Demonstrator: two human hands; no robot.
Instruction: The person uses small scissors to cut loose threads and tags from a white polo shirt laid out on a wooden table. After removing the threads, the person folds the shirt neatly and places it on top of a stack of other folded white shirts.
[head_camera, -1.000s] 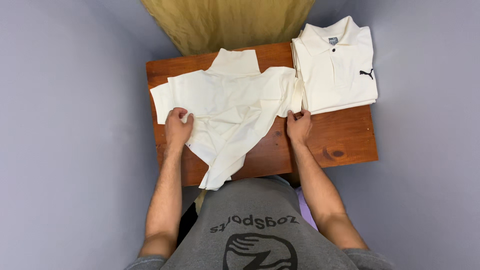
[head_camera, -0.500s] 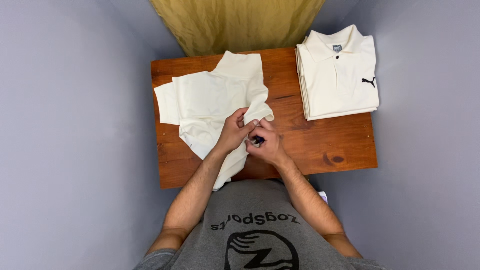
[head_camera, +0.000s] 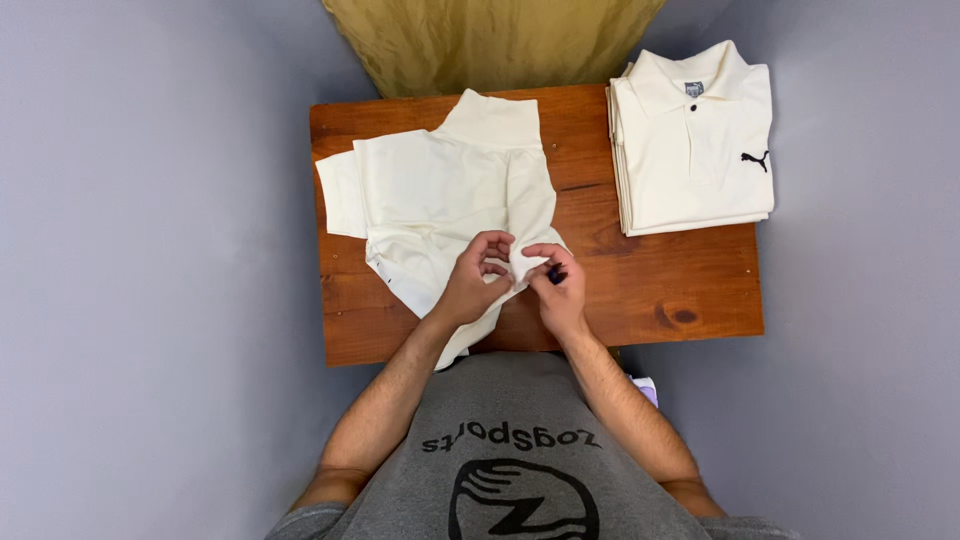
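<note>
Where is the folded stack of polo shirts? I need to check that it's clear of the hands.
In the head view, the folded stack of polo shirts sits on the wooden table's far right corner, apart from both hands.

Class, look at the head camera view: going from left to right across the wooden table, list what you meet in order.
Unfolded cream shirt → person's left hand → person's right hand, both pinching the shirt's edge → bare wooden table → stack of folded cream polo shirts.
</note>
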